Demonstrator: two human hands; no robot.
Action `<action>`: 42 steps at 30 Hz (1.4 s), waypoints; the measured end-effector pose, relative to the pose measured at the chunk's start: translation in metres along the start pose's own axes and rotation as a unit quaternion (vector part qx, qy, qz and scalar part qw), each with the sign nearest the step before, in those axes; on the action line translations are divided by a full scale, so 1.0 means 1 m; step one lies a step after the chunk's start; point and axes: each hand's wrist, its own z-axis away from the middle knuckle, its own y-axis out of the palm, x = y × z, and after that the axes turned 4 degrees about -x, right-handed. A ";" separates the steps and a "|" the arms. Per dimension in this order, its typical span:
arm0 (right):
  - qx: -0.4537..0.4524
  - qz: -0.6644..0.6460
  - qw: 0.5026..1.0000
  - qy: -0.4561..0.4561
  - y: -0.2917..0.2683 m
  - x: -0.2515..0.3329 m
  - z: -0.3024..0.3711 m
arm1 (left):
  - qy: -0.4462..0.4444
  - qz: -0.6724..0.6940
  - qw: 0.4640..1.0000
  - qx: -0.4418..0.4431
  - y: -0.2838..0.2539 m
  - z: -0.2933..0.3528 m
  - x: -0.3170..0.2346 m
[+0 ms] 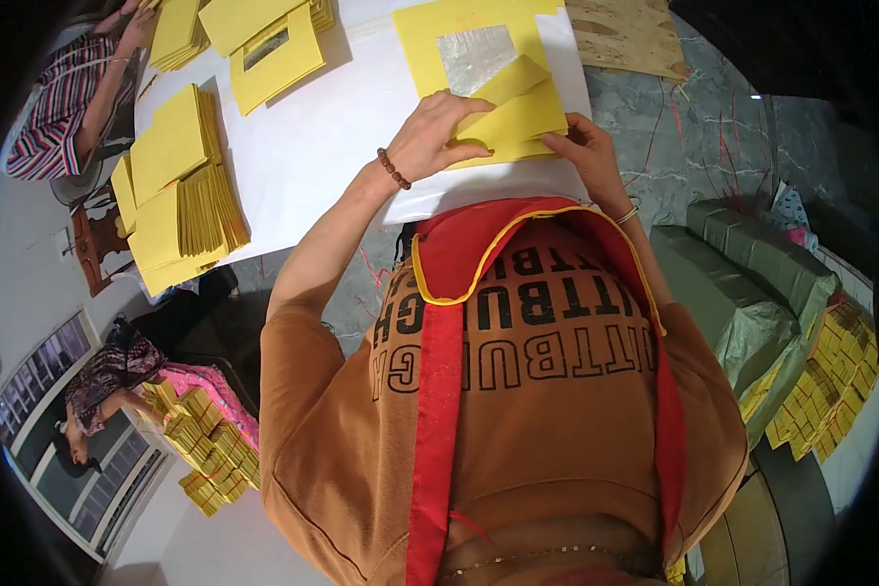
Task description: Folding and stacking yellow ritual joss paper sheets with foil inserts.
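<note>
On the white table a large yellow paper sheet [422, 47] lies with a silver foil square [474, 57] on it. Its near part is a folded yellow paper [518, 122], with one corner lifted over the foil. My left hand [439, 132], a beaded bracelet at its wrist, grips the left edge of that fold, fingers on top and thumb at the near edge. Opposite it, my right hand [588, 154] pinches the near right corner between thumb and fingers. The undersides of the layers are hidden.
Stacks of yellow paper [181, 186] stand along the white table's [303, 137] left side, with more foil-marked papers [273, 59] farther back. Another person in stripes [68, 98] works at far left. A second person sits by bundled yellow paper [210, 439]. Green wrapped bales [742, 283] lie at right.
</note>
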 end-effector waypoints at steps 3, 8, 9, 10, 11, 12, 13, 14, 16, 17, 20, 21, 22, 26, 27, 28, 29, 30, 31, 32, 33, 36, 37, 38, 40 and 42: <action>0.008 0.004 1.000 0.000 -0.002 -0.003 -0.001 | -0.038 0.013 0.999 0.003 -0.001 0.001 0.001; -0.016 0.021 0.999 0.041 -0.001 0.005 -0.005 | -0.066 0.010 0.998 0.010 -0.004 0.000 -0.005; -0.022 0.035 0.997 0.061 0.000 0.007 -0.006 | -0.083 0.001 0.996 0.026 -0.005 -0.001 -0.006; -0.022 0.036 0.997 0.061 0.002 0.009 -0.006 | -0.082 0.001 0.996 0.025 -0.004 0.000 -0.006; -0.061 0.054 0.997 0.014 0.007 0.010 -0.006 | -0.071 0.006 0.997 0.015 -0.003 0.000 -0.005; -0.099 0.071 0.992 -0.033 0.012 0.012 -0.007 | -0.060 0.012 0.998 0.004 -0.002 0.001 -0.003; -0.098 0.072 0.992 -0.033 0.016 0.016 -0.007 | -0.060 0.011 0.998 0.003 -0.002 0.001 -0.002; -0.122 0.141 0.977 -0.107 0.018 0.022 -0.006 | -0.052 0.017 0.999 -0.006 -0.001 0.001 -0.001; -0.146 0.208 0.951 -0.178 0.017 0.025 -0.006 | -0.043 0.024 0.999 -0.014 -0.003 0.001 -0.004; -0.121 0.258 0.934 -0.217 0.013 0.023 -0.009 | -0.062 0.023 0.998 -0.002 -0.005 0.001 -0.007; -0.088 0.288 0.917 -0.262 0.011 0.023 -0.018 | -0.080 0.030 0.996 0.005 -0.007 0.000 -0.009; -0.080 0.268 0.922 -0.269 0.013 0.025 -0.021 | -0.080 0.037 0.996 -0.002 -0.008 0.001 -0.008; -0.080 0.268 0.922 -0.269 0.014 0.027 -0.023 | -0.080 0.036 0.996 -0.002 -0.007 0.000 -0.008; -0.058 0.229 0.939 -0.250 0.015 0.029 -0.028 | -0.114 0.091 0.989 -0.028 -0.005 0.003 -0.003; -0.060 0.229 0.940 -0.247 0.017 0.030 -0.028 | -0.157 0.128 0.979 -0.025 -0.005 0.004 -0.002; -0.060 0.229 0.940 -0.246 0.018 0.032 -0.027 | -0.157 0.128 0.979 -0.025 -0.005 0.004 0.000; -0.080 0.201 0.954 -0.208 0.019 0.035 -0.024 | -0.186 0.144 0.972 -0.031 -0.004 0.005 0.002; -0.100 0.173 0.965 -0.170 0.020 0.038 -0.022 | -0.214 0.159 0.963 -0.036 -0.004 0.005 0.003; -0.101 0.174 0.965 -0.171 0.017 0.034 -0.022 | -0.214 0.160 0.963 -0.037 -0.003 0.005 0.005; -0.110 0.172 0.966 -0.159 0.011 0.026 -0.022 | -0.223 0.193 0.954 -0.047 -0.002 0.006 0.007; -0.119 0.170 0.967 -0.148 0.008 0.020 -0.022 | -0.232 0.226 0.944 -0.059 -0.001 0.006 0.008; -0.087 0.183 0.973 -0.107 0.002 0.010 -0.017 | -0.239 0.218 0.944 -0.058 0.002 0.006 0.010; -0.087 0.184 0.973 -0.108 0.004 0.012 -0.014 | -0.239 0.218 0.945 -0.058 0.002 0.007 0.010; -0.070 0.135 0.986 -0.067 0.006 0.014 -0.011 | -0.228 0.225 0.946 -0.054 0.002 0.007 0.010; -0.053 0.087 0.994 -0.027 0.013 0.022 -0.006 | -0.216 0.232 0.947 -0.050 0.004 0.006 0.010; -0.078 0.022 0.996 0.045 0.019 0.028 -0.005 | -0.093 0.179 0.972 -0.121 0.007 0.002 0.005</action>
